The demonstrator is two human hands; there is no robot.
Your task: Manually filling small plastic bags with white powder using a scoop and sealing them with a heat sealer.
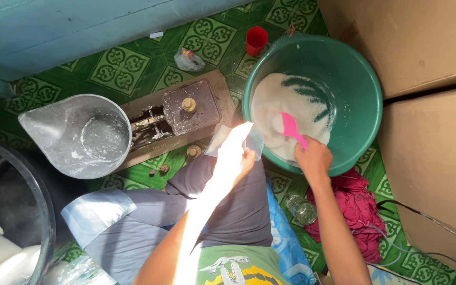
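Note:
My right hand grips a pink scoop dipped into white granules inside a large green basin. My left hand, lit by a sun strip, holds a small clear plastic bag at the basin's near rim. A balance scale with a metal scoop pan on its left side and a brass weight on its right plate stands on the green tiled floor, left of the basin.
Cardboard boxes stand to the right. A red cup sits behind the basin. A red cloth and a glass jar lie by my right arm. A clear tub with filled white bags is at lower left.

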